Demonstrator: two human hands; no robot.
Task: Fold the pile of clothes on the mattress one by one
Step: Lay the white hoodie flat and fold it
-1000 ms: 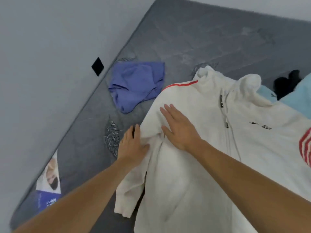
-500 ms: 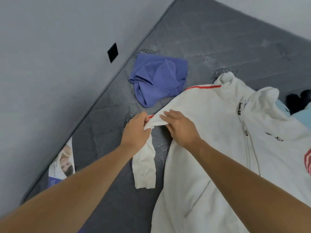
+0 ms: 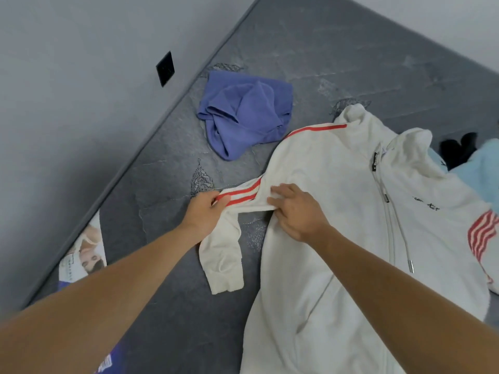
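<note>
The grey mattress [image 3: 337, 49] is taking up most of the view, and the folding looks to be at an early stage — no neatly folded garment is showing anywhere on it. The white jacket [image 3: 337, 211] is the piece in hand: it is lying spread open, front up, over the near right part of the mattress, zip running down its middle, red stripes along the shoulder and on the far sleeve, grey drawcords trailing down the chest. Its body is lying fairly flat, though nothing on it is folded yet. At the jacket's right edge a pale blue garment [image 3: 483, 168] and something black [image 3: 456, 149] are peeking out, and beyond the jacket's shoulder, toward the wall, a purple garment [image 3: 243, 114] is sitting crumpled — all, by my reading, still waiting their turn. The near sleeve [image 3: 224, 255] is hanging off the jacket's left side onto bare mattress, bent at the elbow, cuff drooping toward the viewer. The right hand [image 3: 294, 211] is pinching the sleeve near the armpit, fingers curled into the cloth; the left hand [image 3: 205, 214] is gripping the striped part — probably straightening it before folding it across the chest.
</note>
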